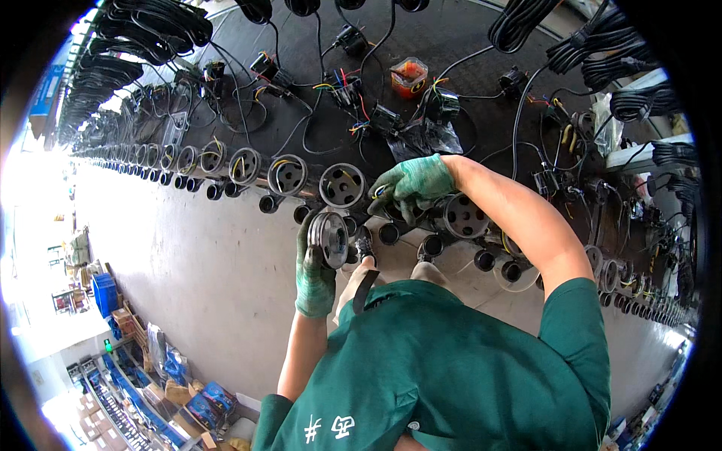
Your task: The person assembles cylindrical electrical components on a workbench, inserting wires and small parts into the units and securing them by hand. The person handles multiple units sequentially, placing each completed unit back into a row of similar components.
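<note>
My left hand, in a green and dark work glove, grips a round grey metal end cap with a ribbed rim, held upright in front of the bench edge. My right hand, gloved the same way, reaches over the row of motor housings with its fingers bent down. Yellow wires show at its fingertips, pinched there, and the housing beneath is mostly covered by the glove. Just left of that hand lies a housing with a slotted round end; another slotted round end is to its right.
A long row of similar housings runs along the edge of the dark bench. Behind it are black wired connector boxes, coiled black cables, an orange-red tub and a black plastic bag.
</note>
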A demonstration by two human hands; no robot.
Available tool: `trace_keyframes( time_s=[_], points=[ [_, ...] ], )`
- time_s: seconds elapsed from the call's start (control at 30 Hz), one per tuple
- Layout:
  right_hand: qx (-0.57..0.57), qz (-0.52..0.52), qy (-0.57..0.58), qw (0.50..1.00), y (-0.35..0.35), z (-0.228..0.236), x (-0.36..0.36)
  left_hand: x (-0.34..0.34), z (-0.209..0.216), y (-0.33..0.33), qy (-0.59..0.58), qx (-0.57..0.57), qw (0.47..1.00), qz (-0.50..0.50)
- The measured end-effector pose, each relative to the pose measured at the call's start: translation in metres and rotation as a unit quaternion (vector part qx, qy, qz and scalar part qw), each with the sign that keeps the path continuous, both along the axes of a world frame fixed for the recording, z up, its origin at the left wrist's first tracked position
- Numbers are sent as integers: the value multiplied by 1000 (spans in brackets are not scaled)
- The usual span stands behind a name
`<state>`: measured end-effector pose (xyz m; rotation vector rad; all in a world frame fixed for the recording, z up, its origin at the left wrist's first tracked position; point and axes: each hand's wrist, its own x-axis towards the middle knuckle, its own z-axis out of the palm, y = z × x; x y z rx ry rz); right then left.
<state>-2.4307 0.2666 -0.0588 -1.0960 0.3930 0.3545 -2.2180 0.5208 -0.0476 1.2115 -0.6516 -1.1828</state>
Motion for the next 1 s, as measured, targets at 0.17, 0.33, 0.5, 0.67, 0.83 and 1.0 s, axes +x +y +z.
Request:
trace_keyframes(
  time_s=[0.17,0.33,0.5,0.67,0.83,1.0],
  points=[
    [-65,-56,20,996,13,1,4,-16,-1,2,45,13,999,10],
    [-41,-195,73,977,33,0,13,-21,-5,-2,40,9,999,13],
    [-158,-142,43,976,36,-6,7,-14,-17,-5,92,10,996,-9],
    [-394,-82,-12,915,42,2,6,-14,-20,-10,110,47,993,-18],
    [-574,30,-85,814,36,12,-1,-22,-13,-20,36,45,998,-31],
    [-596,147,-54,788,32,39,-6,-28,-16,-31,-39,40,992,-110]
  ],
)
